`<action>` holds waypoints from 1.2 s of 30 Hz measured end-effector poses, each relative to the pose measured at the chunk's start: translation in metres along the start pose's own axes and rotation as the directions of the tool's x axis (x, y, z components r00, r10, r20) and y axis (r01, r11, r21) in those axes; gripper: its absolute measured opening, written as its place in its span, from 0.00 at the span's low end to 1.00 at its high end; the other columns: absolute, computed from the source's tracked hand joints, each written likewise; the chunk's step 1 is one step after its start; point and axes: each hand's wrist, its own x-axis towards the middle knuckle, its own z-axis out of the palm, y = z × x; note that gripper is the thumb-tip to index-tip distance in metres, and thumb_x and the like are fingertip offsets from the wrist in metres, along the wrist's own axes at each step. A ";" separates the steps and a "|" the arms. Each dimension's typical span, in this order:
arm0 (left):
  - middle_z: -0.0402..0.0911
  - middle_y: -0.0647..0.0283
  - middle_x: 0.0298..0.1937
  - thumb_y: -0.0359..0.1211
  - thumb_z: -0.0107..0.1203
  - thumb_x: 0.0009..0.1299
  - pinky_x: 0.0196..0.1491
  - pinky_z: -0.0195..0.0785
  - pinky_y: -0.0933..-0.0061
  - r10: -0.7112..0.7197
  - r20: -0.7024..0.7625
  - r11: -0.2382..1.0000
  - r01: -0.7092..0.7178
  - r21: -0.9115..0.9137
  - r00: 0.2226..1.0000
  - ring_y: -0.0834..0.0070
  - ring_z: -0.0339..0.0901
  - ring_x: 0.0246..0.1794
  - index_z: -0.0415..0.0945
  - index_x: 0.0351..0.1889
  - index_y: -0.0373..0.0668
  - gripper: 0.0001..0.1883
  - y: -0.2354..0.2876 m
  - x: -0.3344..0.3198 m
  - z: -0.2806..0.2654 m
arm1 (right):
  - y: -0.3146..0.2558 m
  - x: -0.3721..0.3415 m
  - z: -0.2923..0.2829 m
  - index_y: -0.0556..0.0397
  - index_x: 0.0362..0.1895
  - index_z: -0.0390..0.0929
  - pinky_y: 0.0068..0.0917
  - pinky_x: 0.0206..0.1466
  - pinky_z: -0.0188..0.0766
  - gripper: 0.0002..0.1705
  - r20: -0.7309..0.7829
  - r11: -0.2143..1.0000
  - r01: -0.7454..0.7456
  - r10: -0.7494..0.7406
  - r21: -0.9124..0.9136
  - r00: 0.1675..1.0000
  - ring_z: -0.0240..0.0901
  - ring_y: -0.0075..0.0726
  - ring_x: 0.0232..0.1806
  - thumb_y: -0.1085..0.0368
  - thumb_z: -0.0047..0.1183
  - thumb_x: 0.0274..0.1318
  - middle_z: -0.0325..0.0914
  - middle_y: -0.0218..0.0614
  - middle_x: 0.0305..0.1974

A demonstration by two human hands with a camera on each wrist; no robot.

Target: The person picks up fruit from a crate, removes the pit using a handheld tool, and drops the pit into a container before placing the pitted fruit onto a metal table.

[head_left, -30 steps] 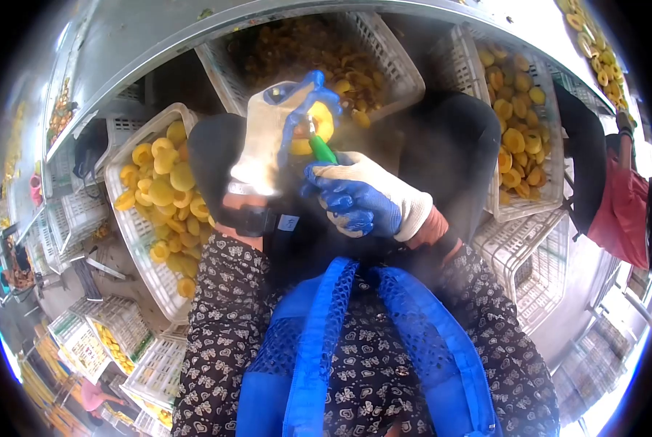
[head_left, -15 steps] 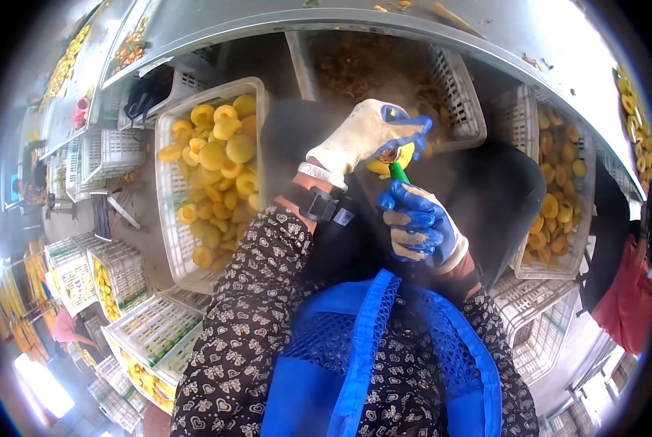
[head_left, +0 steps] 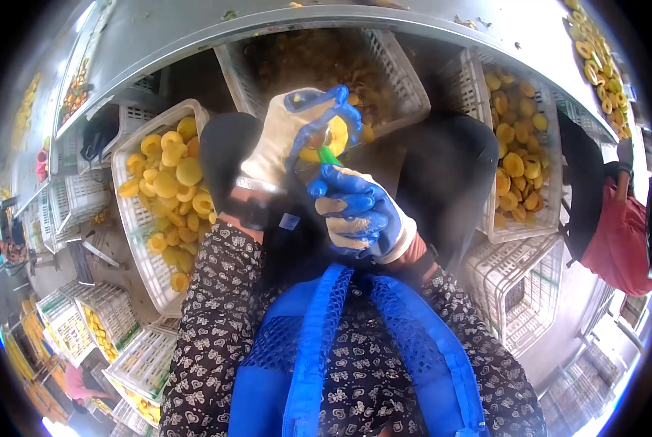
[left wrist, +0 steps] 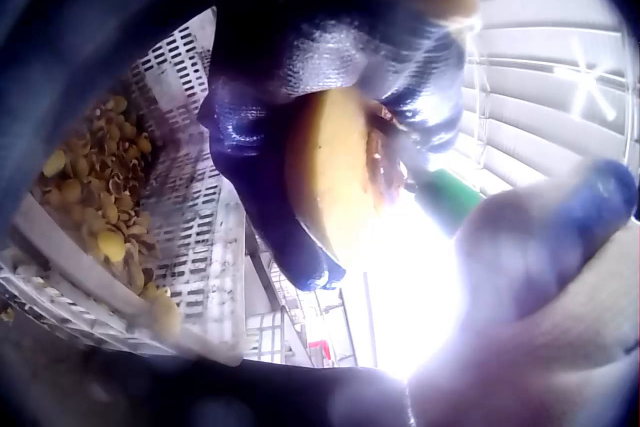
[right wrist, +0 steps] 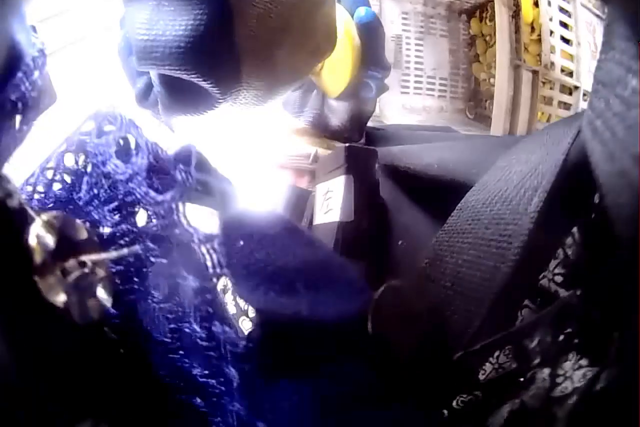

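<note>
My left hand (head_left: 282, 135), in a cream glove with blue-coated fingers, holds a yellow peach half (head_left: 337, 134) over my lap. In the left wrist view the blue fingers curl round the peach half (left wrist: 332, 167), whose reddish-brown pit hollow faces the green handle. My right hand (head_left: 362, 218), gloved alike, grips a green-handled tool (head_left: 329, 156) from below, its tip end at the cut face. Glare and fingers hide the tool's tip. In the right wrist view my right hand (right wrist: 230, 32) overlaps part of the peach half (right wrist: 343, 55).
A white crate of yellow peach halves (head_left: 169, 175) stands at my left, another (head_left: 519, 156) at my right. Ahead, under the metal table edge (head_left: 267, 30), a crate (head_left: 406, 80) holds brownish scraps. Stacked crates (head_left: 515, 284) stand lower right. Another person (head_left: 617, 247) is at far right.
The head view swung right and back. Both hands stay together at the peach half; the right hand has turned, and the tool now sits at the fruit's lower edge.
</note>
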 end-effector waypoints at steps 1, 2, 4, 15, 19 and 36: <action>0.84 0.61 0.32 0.39 0.62 0.70 0.40 0.76 0.78 -0.003 -0.012 1.000 0.003 0.005 1.000 0.75 0.81 0.29 0.81 0.40 0.34 0.14 -0.008 0.000 -0.001 | 0.002 0.003 -0.006 0.58 0.47 0.72 0.24 0.14 0.61 0.21 0.049 1.000 0.014 -0.015 0.028 0.999 0.64 0.21 0.14 0.52 0.38 0.75 0.69 0.26 0.23; 0.84 0.59 0.33 0.39 0.62 0.71 0.40 0.77 0.77 -0.007 -0.023 1.000 0.007 0.010 1.000 0.73 0.82 0.30 0.80 0.41 0.34 0.15 -0.009 0.002 0.000 | 0.003 0.005 -0.010 0.59 0.48 0.72 0.24 0.14 0.62 0.21 0.097 0.998 0.030 -0.035 0.057 0.995 0.65 0.22 0.14 0.52 0.37 0.75 0.69 0.26 0.24; 0.85 0.55 0.36 0.40 0.61 0.71 0.40 0.79 0.73 -0.280 -0.050 0.947 0.267 -0.181 0.959 0.69 0.84 0.32 0.80 0.41 0.32 0.16 -0.008 0.005 0.002 | 0.002 0.011 -0.022 0.59 0.50 0.72 0.26 0.15 0.64 0.22 0.233 0.994 0.011 -0.036 0.109 0.972 0.67 0.22 0.15 0.53 0.36 0.76 0.70 0.26 0.24; 0.84 0.62 0.30 0.41 0.61 0.71 0.31 0.73 0.78 -0.434 0.173 0.841 0.466 -0.275 0.884 0.78 0.80 0.27 0.81 0.36 0.36 0.15 0.031 -0.003 0.003 | -0.003 -0.011 -0.005 0.60 0.48 0.73 0.23 0.12 0.59 0.21 -0.079 0.989 0.000 -0.012 -0.148 0.997 0.60 0.19 0.11 0.54 0.38 0.75 0.68 0.25 0.22; 0.85 0.59 0.34 0.47 0.53 0.75 0.37 0.78 0.74 -0.292 0.217 0.893 0.347 -0.287 0.932 0.71 0.83 0.31 0.80 0.40 0.36 0.21 0.011 -0.002 0.001 | -0.001 -0.003 -0.027 0.61 0.47 0.73 0.23 0.12 0.58 0.21 0.115 1.000 0.000 -0.001 0.008 0.993 0.58 0.18 0.11 0.53 0.38 0.75 0.68 0.26 0.24; 0.78 0.50 0.59 0.48 0.47 0.77 0.67 0.66 0.54 -0.222 -0.236 0.279 -0.170 -0.945 0.946 0.55 0.72 0.64 0.73 0.61 0.37 0.25 0.039 -0.039 -0.099 | -0.062 0.021 -0.004 0.54 0.40 0.72 0.26 0.18 0.65 0.14 -0.284 -0.013 -0.510 -0.819 -0.860 0.498 0.67 0.24 0.18 0.55 0.53 0.66 0.69 0.28 0.21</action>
